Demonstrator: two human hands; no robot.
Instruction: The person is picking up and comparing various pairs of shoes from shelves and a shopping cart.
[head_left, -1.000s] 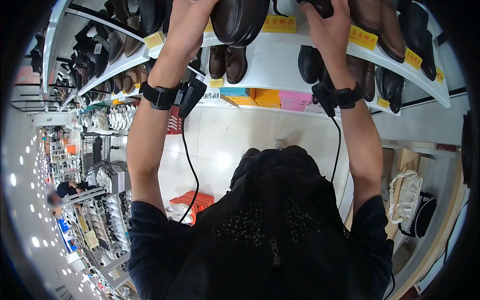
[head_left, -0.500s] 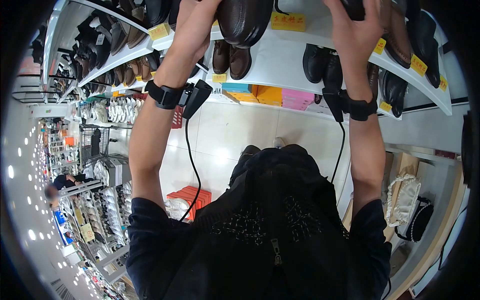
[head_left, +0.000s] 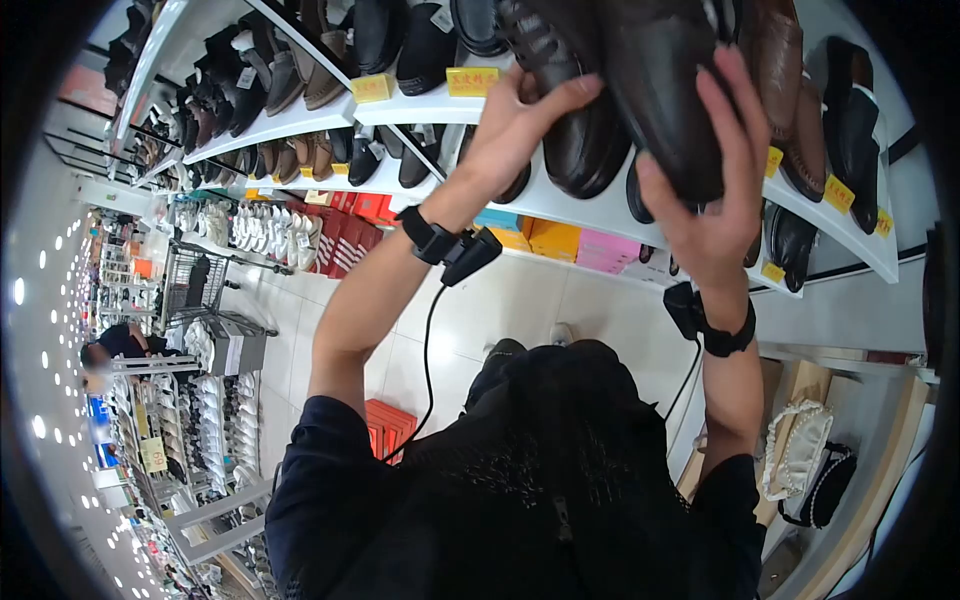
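Side by side at the top of the head view are two dark leather shoes, toes toward me. My left hand (head_left: 515, 125) is closed on the left one, a lace-up shoe (head_left: 580, 150), its thumb lying across the side and its other fingers partly hidden. My right hand (head_left: 715, 200) grips the other, a smooth dark brown shoe (head_left: 665, 95), around its toe with fingers on one side and thumb on the other. Both shoes are at the white display shelf (head_left: 440, 108); whether they touch it is hidden. Each wrist wears a black strap with a small device and cable.
Black shoes (head_left: 425, 50) and a yellow price card (head_left: 472, 82) line the shelf to the left; brown loafers (head_left: 780, 60) stand to the right. Colored shoeboxes (head_left: 553, 240) sit below. A shopping cart (head_left: 195, 280) and a person (head_left: 130, 342) are farther left.
My left hand has moved right with its shoe, and the two hands are now close together. The right hand's shoe has come further into view, and the camera view has shifted.
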